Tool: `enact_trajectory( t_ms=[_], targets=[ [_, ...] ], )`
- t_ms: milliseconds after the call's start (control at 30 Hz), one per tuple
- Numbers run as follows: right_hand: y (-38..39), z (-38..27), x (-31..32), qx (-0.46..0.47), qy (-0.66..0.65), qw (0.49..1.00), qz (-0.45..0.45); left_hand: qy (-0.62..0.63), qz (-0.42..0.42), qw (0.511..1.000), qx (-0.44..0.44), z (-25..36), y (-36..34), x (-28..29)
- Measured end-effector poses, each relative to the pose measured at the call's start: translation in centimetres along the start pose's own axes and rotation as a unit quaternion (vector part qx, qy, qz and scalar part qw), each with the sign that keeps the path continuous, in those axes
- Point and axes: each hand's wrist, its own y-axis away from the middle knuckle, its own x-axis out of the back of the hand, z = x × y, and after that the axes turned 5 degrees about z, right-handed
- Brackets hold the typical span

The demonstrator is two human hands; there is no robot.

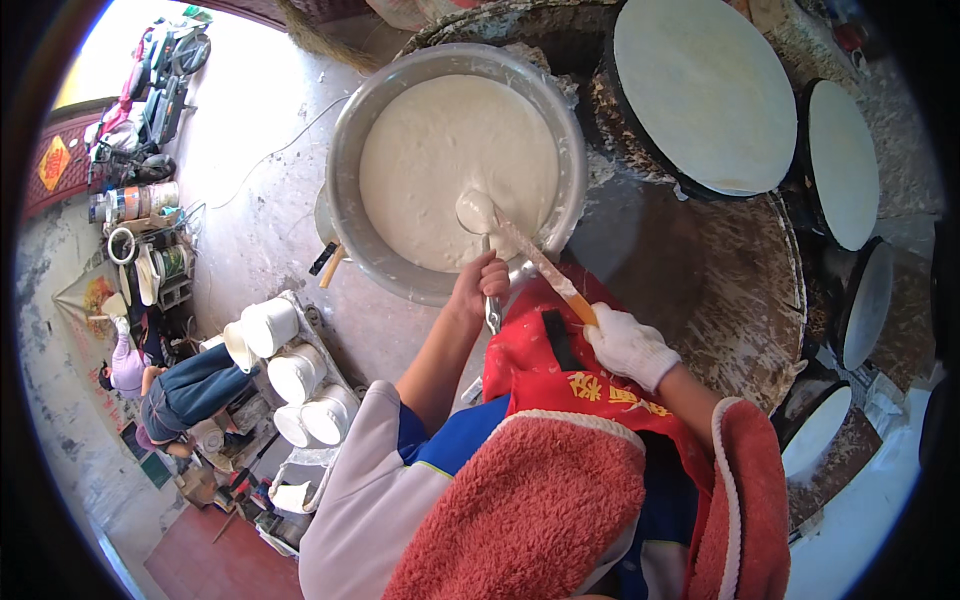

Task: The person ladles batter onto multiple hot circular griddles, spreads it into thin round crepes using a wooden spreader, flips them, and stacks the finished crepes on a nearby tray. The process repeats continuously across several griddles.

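A large metal basin (pixel 345 150) full of thick, pale batter (pixel 440 150) stands in front of me. My left hand (pixel 480 282), bare, is closed around the metal handle of a ladle (pixel 475 212). Its bowl holds batter and hangs over the near part of the basin. My right hand (pixel 632 346), in a white glove, grips the yellow handle of a long, batter-coated scraper (pixel 545 268). The scraper's far end reaches to the ladle's bowl, seemingly touching it; batter hides its exact shape.
Right of the basin sits a large round pale-topped griddle (pixel 705 95), with several more, such as one griddle (pixel 843 165), curving along the right. White buckets (pixel 296 373) stand at left. Two other people, one in dark trousers (pixel 205 385), are beyond them. A motorbike (pixel 160 90) stands far left.
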Motion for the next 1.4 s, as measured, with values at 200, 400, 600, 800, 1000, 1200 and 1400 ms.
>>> enact_trajectory(
  t_ms=[200,400,600,800,1000,1200,1400],
  targets=[
    [4.2,-0.9,5.2,-0.061,-0.38,0.914,-0.128,0.041,-0.249,0.967,0.03,-7.6,5.7,-6.8],
    [9.4,-4.8,9.7,0.095,-0.443,0.886,-0.094,-0.065,-0.411,0.909,-0.002,-13.6,14.4,-13.4],
    [11.2,-8.3,12.3,0.347,-0.203,0.895,0.194,-0.218,-0.502,0.836,-0.026,-18.1,22.7,-17.5],
    [8.9,-9.2,12.6,0.463,-0.041,0.712,0.526,-0.436,-0.446,0.752,-0.214,-18.0,29.3,-19.0],
    [1.4,-2.9,6.1,0.387,0.108,0.707,0.582,-0.211,-0.335,0.913,-0.097,-17.0,24.7,-11.8],
    [3.7,13.4,-1.7,0.342,0.118,0.809,0.463,-0.118,-0.232,0.959,-0.115,-16.6,18.5,-7.1],
    [10.6,20.8,-5.3,0.137,-0.088,0.768,0.62,-0.694,0.109,0.597,-0.387,-23.7,17.5,-5.9]
  ],
)
